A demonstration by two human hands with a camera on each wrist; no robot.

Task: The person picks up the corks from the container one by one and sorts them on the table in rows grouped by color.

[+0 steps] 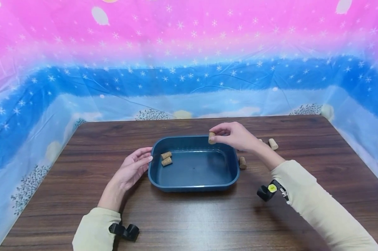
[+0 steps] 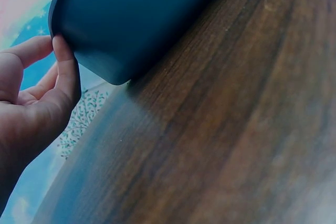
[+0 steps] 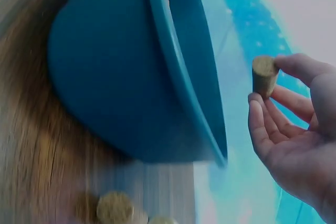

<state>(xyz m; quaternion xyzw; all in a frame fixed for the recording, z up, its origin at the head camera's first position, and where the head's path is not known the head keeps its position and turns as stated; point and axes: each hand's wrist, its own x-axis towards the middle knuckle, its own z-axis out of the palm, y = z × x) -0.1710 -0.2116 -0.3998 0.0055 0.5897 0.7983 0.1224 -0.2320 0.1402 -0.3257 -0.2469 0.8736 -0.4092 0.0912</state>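
My right hand (image 1: 236, 135) pinches a cork (image 1: 211, 138) between thumb and fingertips above the far right part of a dark blue plastic basin (image 1: 193, 186). In the right wrist view this held cork (image 3: 264, 76) is apart from the basin's rim. At the basin's left end, my left hand (image 1: 134, 169) grips the rim with thumb and fingers; the left wrist view shows the fingertips at the edge of the basin (image 2: 136, 19). Two corks lie side by side inside at the left: an upper cork (image 1: 166, 155) and a lower cork (image 1: 166, 161).
Right of the basin, one cork (image 1: 242, 162) stands close to its wall and a paler cork (image 1: 273, 144) lies farther off. Another cork (image 1: 260, 140) is mostly hidden behind the right wrist. A patterned cloth (image 1: 189, 80) hangs behind the dark wooden table (image 1: 182, 223).
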